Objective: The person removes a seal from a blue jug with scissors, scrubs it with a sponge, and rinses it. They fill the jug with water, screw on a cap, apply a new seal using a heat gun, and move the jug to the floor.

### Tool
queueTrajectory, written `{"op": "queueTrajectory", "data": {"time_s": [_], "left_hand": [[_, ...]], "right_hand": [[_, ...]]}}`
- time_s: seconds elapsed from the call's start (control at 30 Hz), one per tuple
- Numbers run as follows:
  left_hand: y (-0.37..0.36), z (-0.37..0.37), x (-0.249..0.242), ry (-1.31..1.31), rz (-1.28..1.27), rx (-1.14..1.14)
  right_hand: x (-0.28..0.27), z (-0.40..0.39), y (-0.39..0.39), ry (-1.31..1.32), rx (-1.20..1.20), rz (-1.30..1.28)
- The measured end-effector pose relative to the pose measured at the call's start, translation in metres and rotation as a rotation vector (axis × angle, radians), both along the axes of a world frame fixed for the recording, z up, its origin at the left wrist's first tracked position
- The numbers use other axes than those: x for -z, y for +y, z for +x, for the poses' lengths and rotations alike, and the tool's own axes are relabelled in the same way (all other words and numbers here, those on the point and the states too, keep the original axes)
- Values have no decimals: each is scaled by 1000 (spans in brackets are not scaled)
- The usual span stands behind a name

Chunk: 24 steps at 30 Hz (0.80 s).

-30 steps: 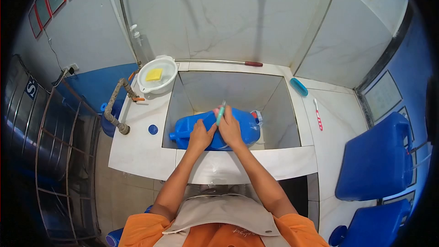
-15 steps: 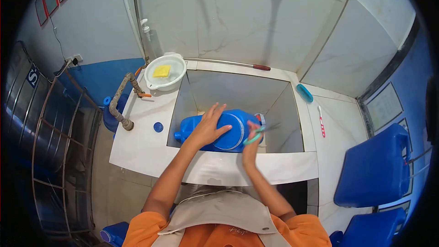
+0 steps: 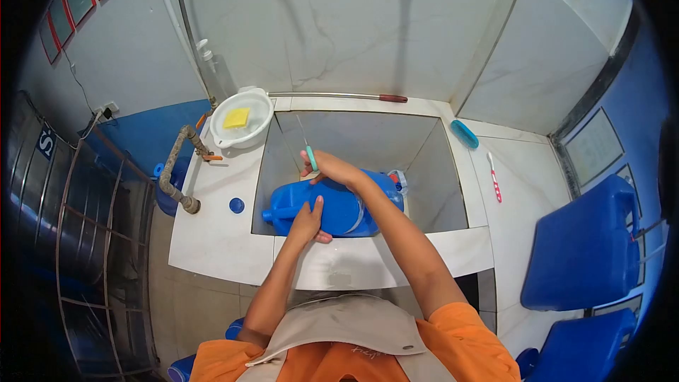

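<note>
A blue plastic jug (image 3: 290, 198) lies on its side in the sink basin (image 3: 375, 127), its neck pointing left. My left hand (image 3: 308, 225) grips the near side of the jug, thumb up on the body and fingers curled along its lower edge by the rim. Reaching across the jug from the right, my right hand (image 3: 329, 168) is closed round the teal handle of a pair of scissors (image 3: 311, 158). Their thin blades point up toward the back wall of the basin. A clear bottle with a red part (image 3: 398, 181) sits beyond the jug's right end.
A white bowl (image 3: 242, 140) with a yellow sponge (image 3: 236, 118) stands left of the basin, near a pipe faucet (image 3: 177, 163) and a blue cap (image 3: 237, 205). On the right ledge are a teal brush (image 3: 465, 134) and a toothbrush (image 3: 494, 178). Large blue jerrycans (image 3: 583, 247) stand at right.
My right hand has swung left across the jug with the scissors, whose blades now point up. My left hand has slid down from the jug's top to its near side.
</note>
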<state>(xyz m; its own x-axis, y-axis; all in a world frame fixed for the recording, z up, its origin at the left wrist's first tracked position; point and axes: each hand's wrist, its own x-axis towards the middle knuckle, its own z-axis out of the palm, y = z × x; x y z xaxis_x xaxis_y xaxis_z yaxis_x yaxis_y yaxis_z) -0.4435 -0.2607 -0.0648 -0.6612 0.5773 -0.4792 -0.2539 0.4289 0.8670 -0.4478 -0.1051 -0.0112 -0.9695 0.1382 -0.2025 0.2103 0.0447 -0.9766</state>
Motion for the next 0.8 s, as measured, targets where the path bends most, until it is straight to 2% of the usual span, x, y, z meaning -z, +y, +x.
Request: {"op": "queueTrajectory", "data": {"time_s": [0.03, 0.07, 0.13, 0.17, 0.2, 0.23, 0.3, 0.33, 0.37, 0.4, 0.43, 0.47, 0.53, 0.57, 0.63, 0.7, 0.77, 0.8], "left_hand": [[-6, 5, -5, -140, 28, -73], [-16, 7, -6, -139, 25, -80], [-36, 3, -10, -320, 305, -9], [-43, 2, -15, -317, 304, -23], [-47, 1, -25, -207, 356, -50], [-50, 0, -31, -99, 406, -77], [-49, -9, -36, -61, 421, -34], [-44, -14, -41, -23, 431, 27], [-38, -18, -47, -20, 436, 27], [-30, -21, -55, 484, 511, 51], [-21, -22, -66, 989, 569, 74], [-13, -21, -77, 990, 573, 82], [1, -13, -106, 902, 527, 351], [3, -7, -116, 902, 534, 363], [14, 0, -132, 534, 332, 285], [27, 0, -124, 573, 439, 260], [39, 2, -119, 599, 543, 235], [46, 5, -119, 612, 556, 243]], "right_hand": [[-9, -2, -4, 1, -5, -5], [-18, -2, -8, 1, 40, -37], [-29, -1, -11, 2, 76, -71], [-29, 7, -9, 121, 272, 30], [-30, 12, -8, 243, 462, 136], [-32, 20, -13, 245, 444, 138], [-35, 43, -26, 286, 596, 265], [-38, 51, -26, 290, 591, 269], [-40, 58, -25, 404, 634, 199], [-43, 64, -25, 519, 678, 129], [-47, 69, -27, 524, 681, 133], [-49, 74, -30, 583, 688, 161], [-51, 84, -28, 644, 705, 196], [-51, 90, -23, 668, 749, 290], [-56, 113, -5, 703, 806, 401], [-63, 156, 2, 628, 683, 452], [-66, 189, -15, 387, 340, -241], [-58, 197, -20, 389, 356, -237]]}}
